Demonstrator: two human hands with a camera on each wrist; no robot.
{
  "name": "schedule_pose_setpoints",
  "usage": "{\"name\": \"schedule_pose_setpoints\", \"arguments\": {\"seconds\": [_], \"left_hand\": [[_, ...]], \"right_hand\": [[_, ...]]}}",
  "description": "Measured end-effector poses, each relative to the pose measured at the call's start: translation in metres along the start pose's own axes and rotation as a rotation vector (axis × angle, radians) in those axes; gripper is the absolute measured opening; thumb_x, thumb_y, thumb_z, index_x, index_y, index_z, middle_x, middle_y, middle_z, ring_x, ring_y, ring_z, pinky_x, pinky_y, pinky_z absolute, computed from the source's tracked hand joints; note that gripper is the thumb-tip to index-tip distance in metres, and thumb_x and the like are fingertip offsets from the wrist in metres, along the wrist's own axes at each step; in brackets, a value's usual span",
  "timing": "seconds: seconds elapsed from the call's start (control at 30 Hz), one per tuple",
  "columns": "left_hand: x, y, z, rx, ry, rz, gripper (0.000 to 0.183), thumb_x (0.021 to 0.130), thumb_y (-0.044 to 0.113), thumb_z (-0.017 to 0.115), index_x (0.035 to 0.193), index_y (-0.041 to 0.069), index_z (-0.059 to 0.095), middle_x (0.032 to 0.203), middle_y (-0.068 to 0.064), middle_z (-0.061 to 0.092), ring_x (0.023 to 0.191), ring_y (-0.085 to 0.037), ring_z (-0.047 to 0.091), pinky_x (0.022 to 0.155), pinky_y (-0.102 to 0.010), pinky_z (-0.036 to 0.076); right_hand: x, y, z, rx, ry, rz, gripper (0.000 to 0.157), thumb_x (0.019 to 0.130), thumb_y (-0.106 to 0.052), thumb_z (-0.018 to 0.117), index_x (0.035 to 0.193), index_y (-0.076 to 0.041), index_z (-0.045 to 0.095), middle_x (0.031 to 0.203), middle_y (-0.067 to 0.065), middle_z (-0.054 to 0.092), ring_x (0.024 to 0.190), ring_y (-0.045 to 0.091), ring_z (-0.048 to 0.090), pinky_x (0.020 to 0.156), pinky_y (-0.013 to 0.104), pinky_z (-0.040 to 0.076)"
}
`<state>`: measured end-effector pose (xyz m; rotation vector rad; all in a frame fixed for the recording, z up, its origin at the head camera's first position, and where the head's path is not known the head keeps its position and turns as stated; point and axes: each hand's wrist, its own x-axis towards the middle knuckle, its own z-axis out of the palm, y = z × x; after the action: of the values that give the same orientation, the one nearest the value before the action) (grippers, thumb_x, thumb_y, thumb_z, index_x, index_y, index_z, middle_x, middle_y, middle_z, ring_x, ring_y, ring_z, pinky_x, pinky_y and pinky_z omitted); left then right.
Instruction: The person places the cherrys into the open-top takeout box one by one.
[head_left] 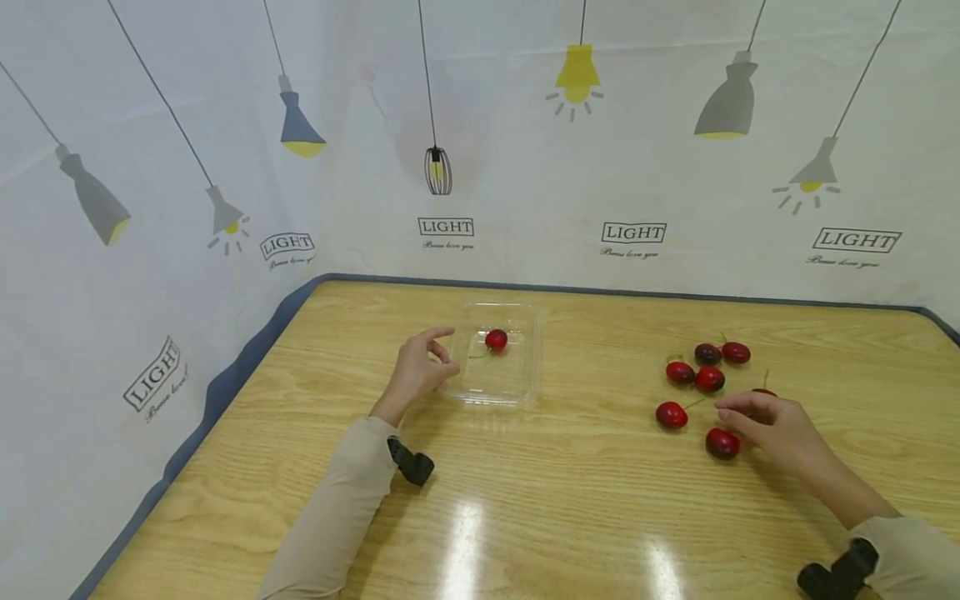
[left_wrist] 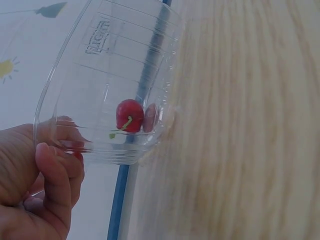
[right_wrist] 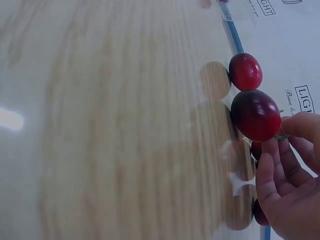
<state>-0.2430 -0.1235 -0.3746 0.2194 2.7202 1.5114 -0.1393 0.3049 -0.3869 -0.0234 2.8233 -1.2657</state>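
A clear plastic box [head_left: 495, 398] stands on the table with one red cherry [head_left: 496, 339] inside, its green stem lying to one side. My left hand [head_left: 422, 364] holds the box at its left side, thumb and fingers at the rim [left_wrist: 39, 107]. On the right, my right hand [head_left: 776, 425] is over a dark red cherry [head_left: 722, 444]. Thumb and fingertips pinch that cherry's green stem [right_wrist: 282, 136]. Beside it lies another cherry [head_left: 671, 416] with its stem pointing toward the right hand. One more cherry [head_left: 764, 392] is mostly hidden behind the hand.
Several further cherries lie in a loose group behind, among them a pair [head_left: 722, 354] at the back and another pair [head_left: 694, 377] in front of it. The wooden table [head_left: 570, 500] ends at a wall covering [head_left: 525, 183] printed with lamps. Each wrist carries a black camera [head_left: 411, 461].
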Motion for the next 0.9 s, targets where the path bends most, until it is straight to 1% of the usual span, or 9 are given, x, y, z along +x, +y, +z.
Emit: {"name": "schedule_pose_setpoints", "arguments": {"seconds": [0.13, 0.2, 0.33, 0.43, 0.53, 0.63, 0.8, 0.9], "left_hand": [[0.0, 0.0002, -0.0001, -0.001, -0.004, 0.0, 0.056, 0.071, -0.003, 0.06, 0.125, 0.003, 0.048, 0.071, -0.007, 0.052, 0.039, -0.009, 0.041, 0.04, -0.022, 0.038], [0.0, 0.0003, -0.0001, -0.002, -0.004, -0.004, 0.056, 0.071, -0.003, 0.06, 0.125, 0.003, 0.048, 0.071, -0.007, 0.052, 0.039, -0.009, 0.04, 0.039, -0.022, 0.038], [0.0001, 0.0006, 0.0002, 0.001, 0.0, -0.016, 0.056, 0.07, -0.003, 0.06, 0.125, 0.004, 0.048, 0.071, -0.007, 0.051, 0.038, -0.009, 0.038, 0.038, -0.022, 0.036], [0.0002, 0.0008, 0.0004, 0.005, 0.003, -0.022, 0.056, 0.07, -0.004, 0.059, 0.125, 0.004, 0.049, 0.07, -0.007, 0.051, 0.037, -0.009, 0.037, 0.037, -0.023, 0.035], [0.0005, 0.0007, 0.0003, 0.003, 0.001, -0.022, 0.056, 0.07, -0.004, 0.059, 0.125, 0.004, 0.048, 0.07, -0.007, 0.051, 0.037, -0.009, 0.037, 0.037, -0.022, 0.035], [0.0007, 0.0009, 0.0, 0.002, -0.001, -0.02, 0.057, 0.07, -0.004, 0.059, 0.125, 0.003, 0.048, 0.07, -0.007, 0.051, 0.037, -0.009, 0.037, 0.037, -0.023, 0.035], [0.0006, 0.001, -0.0003, 0.004, -0.006, -0.026, 0.057, 0.071, -0.003, 0.06, 0.126, 0.003, 0.048, 0.071, -0.007, 0.051, 0.037, -0.01, 0.037, 0.037, -0.023, 0.035], [0.0005, 0.0012, -0.0005, 0.003, -0.008, -0.031, 0.057, 0.071, -0.003, 0.06, 0.126, 0.004, 0.047, 0.071, -0.007, 0.051, 0.037, -0.01, 0.037, 0.037, -0.023, 0.035]], "right_hand": [[-0.0019, -0.0022, -0.0022, -0.017, 0.009, -0.017, 0.044, 0.089, -0.035, 0.049, 0.113, 0.001, 0.056, 0.103, 0.011, 0.057, 0.076, -0.005, 0.047, 0.061, 0.021, 0.044], [-0.0025, -0.0024, -0.0031, -0.015, 0.009, -0.027, 0.043, 0.089, -0.034, 0.05, 0.112, 0.002, 0.056, 0.101, 0.008, 0.059, 0.077, -0.007, 0.047, 0.062, 0.019, 0.044], [-0.0037, -0.0015, -0.0041, 0.044, -0.007, -0.034, 0.042, 0.089, -0.03, 0.05, 0.112, 0.005, 0.054, 0.094, 0.001, 0.061, 0.075, -0.003, 0.052, 0.062, 0.021, 0.047], [-0.0045, -0.0014, -0.0041, 0.093, -0.026, -0.035, 0.042, 0.089, -0.027, 0.05, 0.112, 0.008, 0.053, 0.093, 0.002, 0.062, 0.074, 0.001, 0.055, 0.062, 0.024, 0.049], [-0.0047, -0.0021, -0.0034, 0.108, -0.033, -0.044, 0.041, 0.09, -0.026, 0.05, 0.112, 0.009, 0.052, 0.094, 0.007, 0.063, 0.074, 0.002, 0.056, 0.062, 0.025, 0.049], [-0.0049, -0.0032, -0.0034, 0.123, -0.039, -0.05, 0.04, 0.09, -0.025, 0.05, 0.111, 0.01, 0.051, 0.094, 0.008, 0.063, 0.074, 0.002, 0.057, 0.062, 0.025, 0.049], [-0.0051, -0.0048, -0.0044, 0.142, -0.048, -0.035, 0.043, 0.089, -0.027, 0.051, 0.112, 0.01, 0.051, 0.093, 0.001, 0.063, 0.075, 0.002, 0.057, 0.063, 0.026, 0.049], [-0.0047, -0.0056, -0.0048, 0.148, -0.052, -0.027, 0.045, 0.089, -0.028, 0.052, 0.112, 0.01, 0.05, 0.092, -0.001, 0.064, 0.075, 0.002, 0.057, 0.063, 0.026, 0.049]]}}
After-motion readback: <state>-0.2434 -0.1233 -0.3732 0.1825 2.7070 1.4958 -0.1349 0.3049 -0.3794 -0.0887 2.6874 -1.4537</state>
